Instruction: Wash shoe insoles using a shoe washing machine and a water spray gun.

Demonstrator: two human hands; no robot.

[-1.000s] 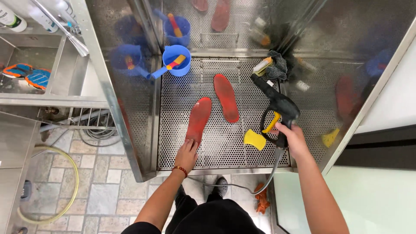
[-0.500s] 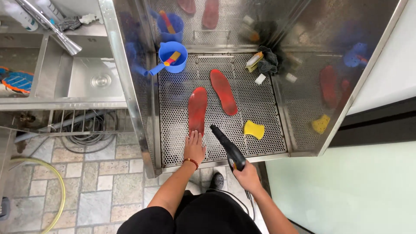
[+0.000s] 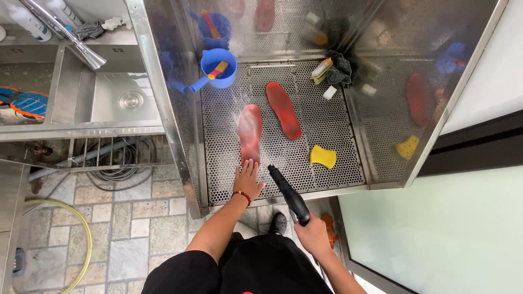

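Red insole lies on the perforated steel worktop near its front edge. Your left hand rests flat and open, fingertips pinning its heel. Your right hand is closed around the black spray gun. Best keep the nozzle aimed along the insole, away from your fingers.

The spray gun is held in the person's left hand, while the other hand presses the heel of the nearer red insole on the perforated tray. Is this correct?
Not quite. The head view shows the black spray gun in the right hand, not the left. It is the left hand that presses the heel of the nearer red insole on the perforated tray.
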